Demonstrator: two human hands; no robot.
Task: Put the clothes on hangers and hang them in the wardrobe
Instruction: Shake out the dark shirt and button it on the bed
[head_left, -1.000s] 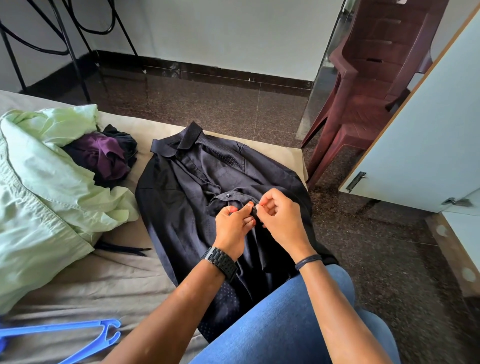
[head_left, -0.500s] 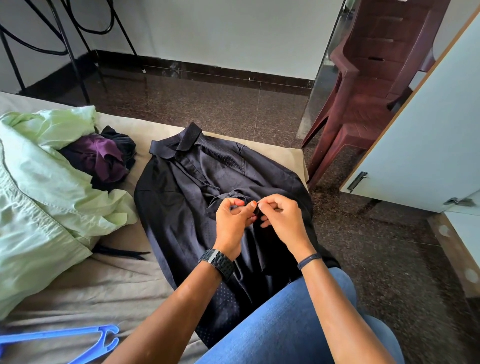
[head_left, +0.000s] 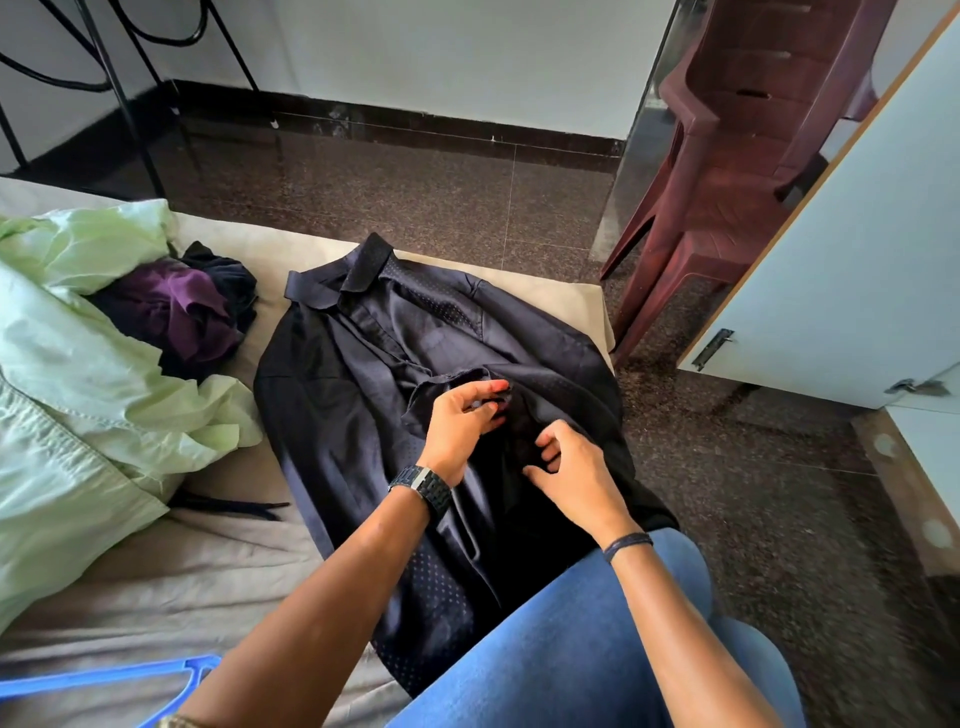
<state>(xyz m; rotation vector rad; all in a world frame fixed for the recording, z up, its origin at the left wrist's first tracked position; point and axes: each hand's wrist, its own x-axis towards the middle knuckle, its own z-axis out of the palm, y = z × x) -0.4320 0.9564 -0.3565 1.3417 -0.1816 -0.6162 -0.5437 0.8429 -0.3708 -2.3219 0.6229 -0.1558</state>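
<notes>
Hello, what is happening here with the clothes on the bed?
A seated person works on a dark shirt spread on the bed. The left hand and right hand pinch its front, seemingly at the buttons. A blue hanger lies unused nearby, beside a pile of green and purple clothes.

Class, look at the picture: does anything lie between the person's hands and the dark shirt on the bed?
Nothing visible does. The left hand and right hand are already on the dark shirt, their fingers curled into the fabric at its front.

Hands parted: right hand (head_left: 571, 475) dropped lower on dark shirt (head_left: 363, 415), left hand (head_left: 460, 423) now higher.
</notes>
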